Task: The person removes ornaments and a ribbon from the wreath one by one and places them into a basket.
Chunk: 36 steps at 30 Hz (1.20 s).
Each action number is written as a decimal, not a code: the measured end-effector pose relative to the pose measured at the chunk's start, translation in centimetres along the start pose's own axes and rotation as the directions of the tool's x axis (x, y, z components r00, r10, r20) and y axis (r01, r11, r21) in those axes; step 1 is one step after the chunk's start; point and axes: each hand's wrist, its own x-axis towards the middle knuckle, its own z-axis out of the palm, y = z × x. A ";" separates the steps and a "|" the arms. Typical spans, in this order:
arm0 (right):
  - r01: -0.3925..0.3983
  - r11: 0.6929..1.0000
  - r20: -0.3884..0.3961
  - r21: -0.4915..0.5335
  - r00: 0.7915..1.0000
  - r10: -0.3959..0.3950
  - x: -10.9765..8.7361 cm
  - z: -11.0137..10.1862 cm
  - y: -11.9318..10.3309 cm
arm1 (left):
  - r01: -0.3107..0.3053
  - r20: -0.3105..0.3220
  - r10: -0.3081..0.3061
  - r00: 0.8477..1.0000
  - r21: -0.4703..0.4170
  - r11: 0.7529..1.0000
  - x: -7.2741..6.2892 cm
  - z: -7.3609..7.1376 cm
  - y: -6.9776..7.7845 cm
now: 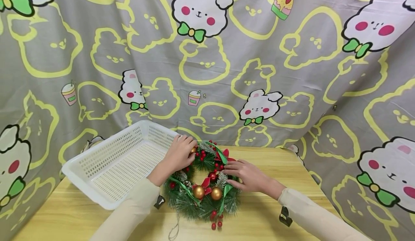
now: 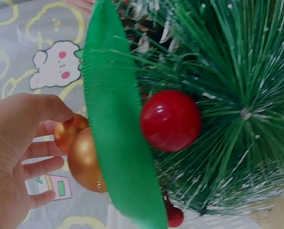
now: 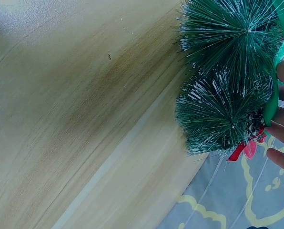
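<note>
A green Christmas wreath (image 1: 201,212) lies on the table, trimmed with gold balls (image 1: 199,192), red berries, frosted sprigs, red bows and a green ribbon (image 1: 223,157). At its upper left, my left hand (image 1: 179,152) holds a small gold ball (image 2: 71,132) between the thumb and fingers. Beside that in the left wrist view are a larger gold ball (image 2: 87,160), a ribbon loop (image 2: 116,114) and a shiny red ball (image 2: 170,120). My right hand (image 1: 248,176) rests at the wreath's right side, its extended fingers (image 3: 282,134) touching the ribbon.
A white perforated plastic basket (image 1: 107,201) stands left of the wreath, close to my left forearm. A thin cord loop (image 1: 174,230) lies at the front of the wooden table (image 1: 269,212). A grey patterned curtain (image 1: 210,53) hangs behind and around the table.
</note>
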 end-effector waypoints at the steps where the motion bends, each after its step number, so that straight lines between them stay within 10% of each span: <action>1: -0.002 1.000 0.000 0.005 1.000 0.002 0.0 0.0 0.0 | 0.000 0.001 0.000 1.000 -0.001 1.000 0.1 -0.1 0.0; 22: -0.018 1.000 0.029 0.006 0.999 0.018 -0.1 0.0 0.1 | -0.048 -0.033 0.049 0.998 0.046 0.998 1.5 -3.1 -0.4; 36: 0.000 1.000 0.009 0.014 1.000 0.000 -0.1 0.1 0.1 | -0.078 -0.181 0.088 0.980 0.060 0.995 3.4 -6.5 -2.5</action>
